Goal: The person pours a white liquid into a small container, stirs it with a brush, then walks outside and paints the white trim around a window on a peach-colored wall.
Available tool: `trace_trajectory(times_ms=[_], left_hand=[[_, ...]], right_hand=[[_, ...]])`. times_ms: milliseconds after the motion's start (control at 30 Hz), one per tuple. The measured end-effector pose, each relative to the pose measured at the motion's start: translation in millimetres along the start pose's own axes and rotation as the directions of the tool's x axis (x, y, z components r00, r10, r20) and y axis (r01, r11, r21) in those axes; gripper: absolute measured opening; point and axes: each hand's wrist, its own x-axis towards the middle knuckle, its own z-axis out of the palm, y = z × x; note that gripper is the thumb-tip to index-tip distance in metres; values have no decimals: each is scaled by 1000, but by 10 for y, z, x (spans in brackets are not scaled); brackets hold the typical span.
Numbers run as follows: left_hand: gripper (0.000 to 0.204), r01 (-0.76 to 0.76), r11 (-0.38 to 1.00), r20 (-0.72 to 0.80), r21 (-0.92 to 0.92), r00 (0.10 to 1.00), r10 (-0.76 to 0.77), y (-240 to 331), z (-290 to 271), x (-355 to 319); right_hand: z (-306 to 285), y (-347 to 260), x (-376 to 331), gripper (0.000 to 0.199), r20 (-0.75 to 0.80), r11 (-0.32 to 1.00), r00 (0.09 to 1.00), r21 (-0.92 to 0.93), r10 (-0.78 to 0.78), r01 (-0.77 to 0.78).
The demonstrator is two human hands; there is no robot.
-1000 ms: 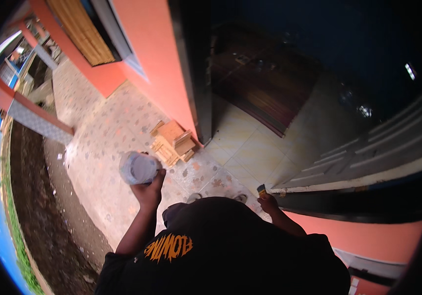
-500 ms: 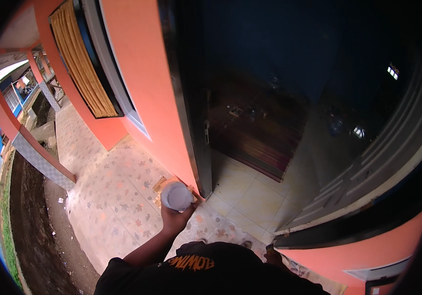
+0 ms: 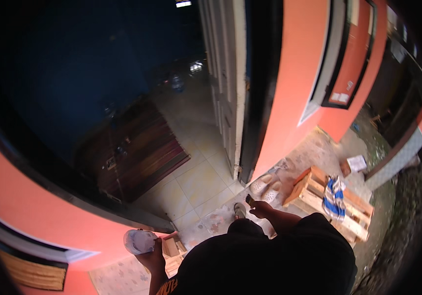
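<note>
My left hand grips a round, translucent plastic tub from below and the side. Pale grey stuff shows inside it; whether it is liquid or solid I cannot tell. The tub is held up beside the orange wall, near the left foot of the door frame. My right hand is out in front of me, closed round a small dark flat-ended tool. Its tip points toward the doorway, and most of its handle is hidden in the fingers. Neither hand touches the door or the wall.
An open doorway with a tiled floor and striped rug lies ahead. The door stands swung inward. Pale perforated clogs sit by a wooden crate with a blue-and-white cloth. A wooden piece lies below the tub.
My view has swung to the right, bringing the crate, clogs and right-hand window into sight. The tub stays in my left hand, now lower left. My right hand shows more fully.
</note>
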Motion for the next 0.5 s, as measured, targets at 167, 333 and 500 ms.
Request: trace_trajectory(times_ms=[167, 333, 500], left_hand=[[67, -5, 999, 142, 34, 990, 0, -117, 14, 120], [71, 10, 1000, 259, -15, 966, -6, -180, 38, 241], [76, 32, 999, 433, 26, 901, -40, -147, 131, 312]], right_hand=[[257, 31, -753, 39, 78, 963, 967, 104, 243, -250], [572, 529, -1361, 37, 136, 850, 839, -117, 526, -514], [543, 430, -1780, 39, 157, 789, 778, -18, 609, -614]])
